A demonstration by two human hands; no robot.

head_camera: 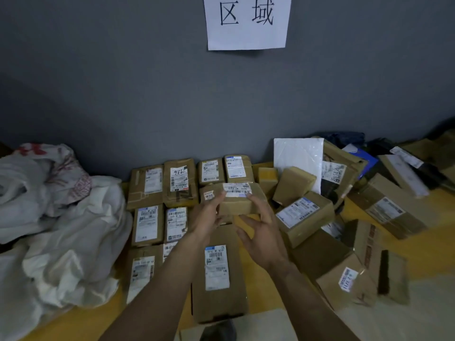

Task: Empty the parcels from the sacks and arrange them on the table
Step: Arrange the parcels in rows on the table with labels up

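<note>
A small brown parcel [237,201] with a white label on top sits in the middle of the yellow table [253,289], against the back row of parcels. My left hand [208,219] touches its left front side with straight fingers. My right hand [263,233] is at its right front corner, fingers spread, fingertips on the box. Labelled parcels lie in neat rows [157,205] on the left. A long parcel [219,274] lies under my forearms. Crumpled white sacks [61,217] are heaped at the far left.
A loose pile of cardboard boxes [344,230] and a white padded mailer [298,161] fills the right side. A grey wall with a paper sign [246,20] stands behind the table. A pale surface [418,316] shows at lower right.
</note>
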